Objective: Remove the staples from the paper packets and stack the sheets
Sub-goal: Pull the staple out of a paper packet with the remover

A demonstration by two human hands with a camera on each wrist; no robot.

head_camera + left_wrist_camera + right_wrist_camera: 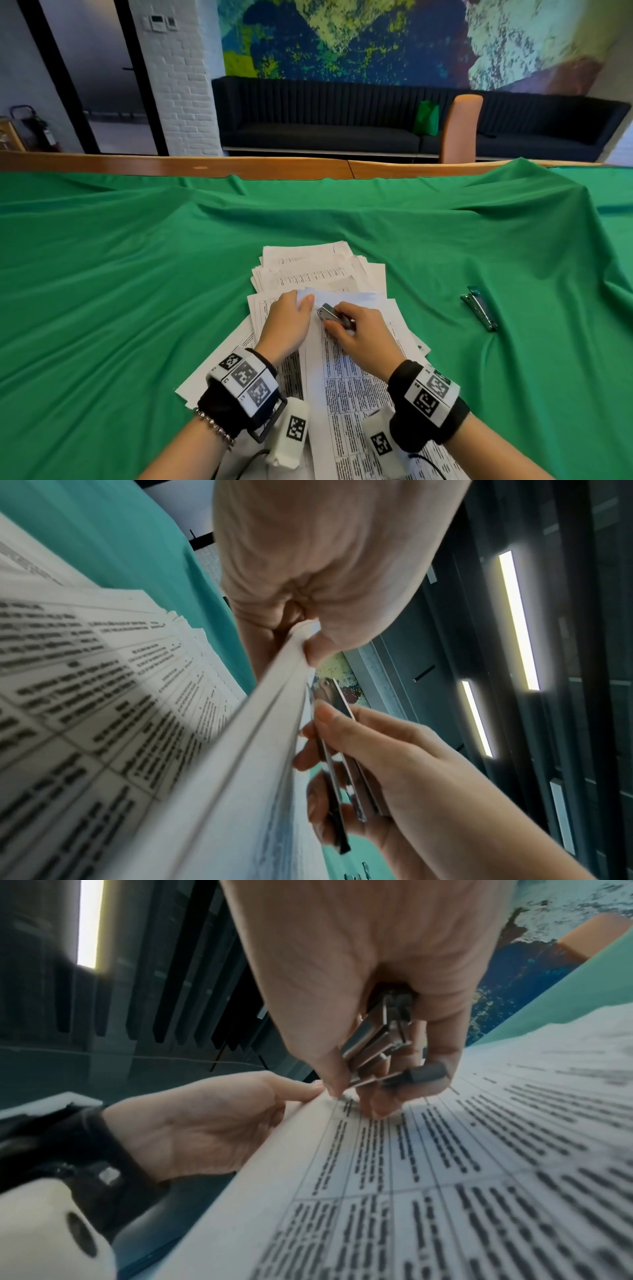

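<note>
Both hands on packet, staple remover at its top corner.

L hand [287,325] pinches top-left corner of packet [346,377], thumb on top, fingers under, corner lifted off the pile. R hand [363,337] grips metal remover [334,317], fingers curled round it, tip at the corner just beside L thumb; R fingertips [380,1110] touch the page. Staple itself too small to see. Packet lies on other sheets near front of surface, on green cloth [137,274]. Loose stack [318,270] just behind, touching. 2nd metal tool [479,308] well apart to the right on cloth.
</note>
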